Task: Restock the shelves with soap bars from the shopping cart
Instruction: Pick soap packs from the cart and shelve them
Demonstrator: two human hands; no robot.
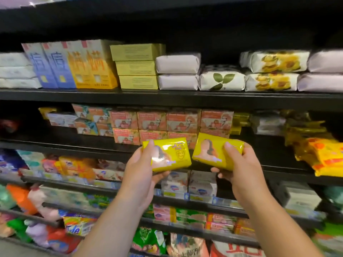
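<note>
just below the pink boxes (pixel 167 123), the left hand (pixel 141 169) gripped a yellow soap bar (pixel 167 154) by its end, thumb on top. beside it, also below the pink boxes, the right hand (pixel 239 164) gripped a second soap bar (pixel 213 151). both looked small, light and hard, with shiny, slippery wrap.

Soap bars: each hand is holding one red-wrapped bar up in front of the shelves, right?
Only the colour is wrong: the head view shows yellow wrappers, not red. The left hand holds one yellow bar and the right hand holds the other bar, both up in front of the shelves.
</note>
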